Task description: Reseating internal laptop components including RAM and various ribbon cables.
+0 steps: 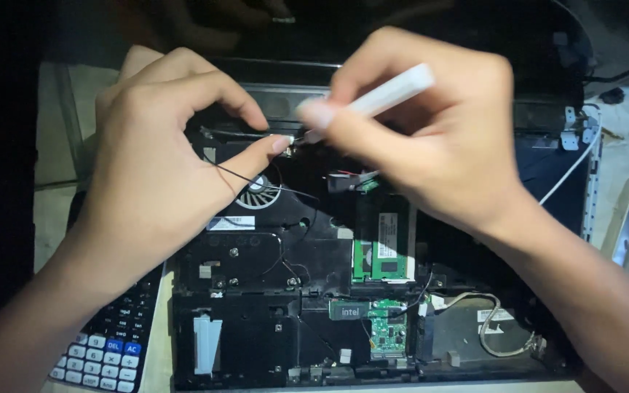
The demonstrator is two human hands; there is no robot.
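A: Calculator (107,342) at the near left corner of the worktop, dark with pale keys. Beside it the opened laptop (256,342), back cover off, matt black plastic bays.

B: Green boards in there too?

A: Yes, a small card (387,331) near the front, a memory stick (382,247) further in, then the round fan (260,195) with its fine blades. A grey cable (493,320) loops at the right.

B: And the hands?

A: At the far edge, by the hinge. The left hand (161,167) has a narrow grip, thumb and forefinger pinching a thin black wire (256,180). The right hand (431,131) is closed around a white tool (387,94), smooth and slim, its tip touching a tiny fitting just beside the left thumb.

B: So which step?

A: Freeing or seating that wire, I'd judge. It calls for a steady tip and light pull.
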